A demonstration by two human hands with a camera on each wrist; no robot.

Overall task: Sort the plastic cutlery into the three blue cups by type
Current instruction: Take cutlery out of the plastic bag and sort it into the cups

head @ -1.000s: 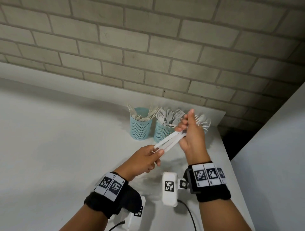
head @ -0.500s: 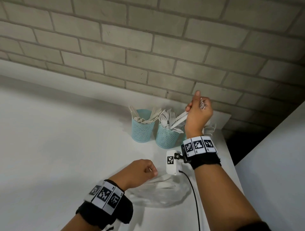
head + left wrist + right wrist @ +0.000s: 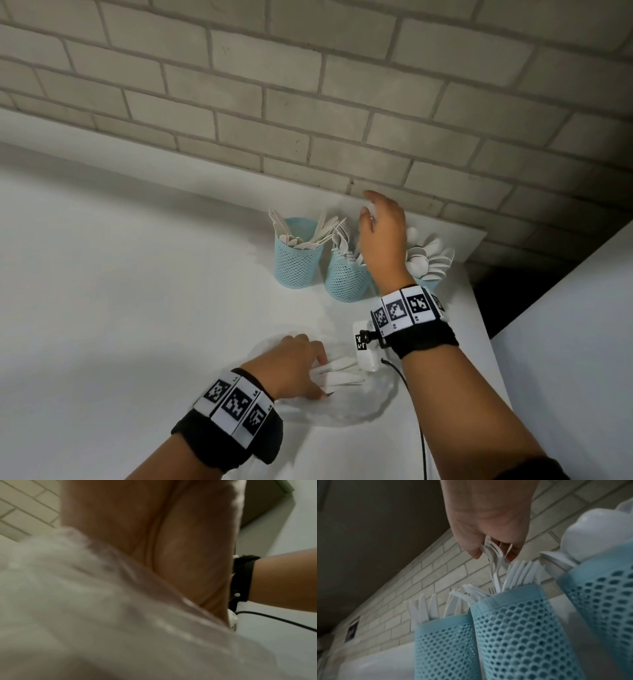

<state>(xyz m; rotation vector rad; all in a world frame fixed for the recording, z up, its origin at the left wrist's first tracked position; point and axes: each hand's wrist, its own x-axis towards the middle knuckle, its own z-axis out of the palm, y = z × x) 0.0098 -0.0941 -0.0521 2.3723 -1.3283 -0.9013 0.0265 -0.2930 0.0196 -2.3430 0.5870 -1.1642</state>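
With our right hand point(image 3: 489, 520) pinching forks point(image 3: 494, 555) over the middle cup point(image 3: 518, 635) at frame centre, we lower their handles inside before spreading the fingers, while our left hand point(image 3: 294, 366) grips the loose cutlery point(image 3: 339, 375) lower down.

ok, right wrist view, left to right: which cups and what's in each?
knife cup → fork cup, right hand pinching forks above it → spoon cup.

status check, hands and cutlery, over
Right hand pinching forks over middle cup. Left hand gripping cutlery on the bag. Nothing in the way.
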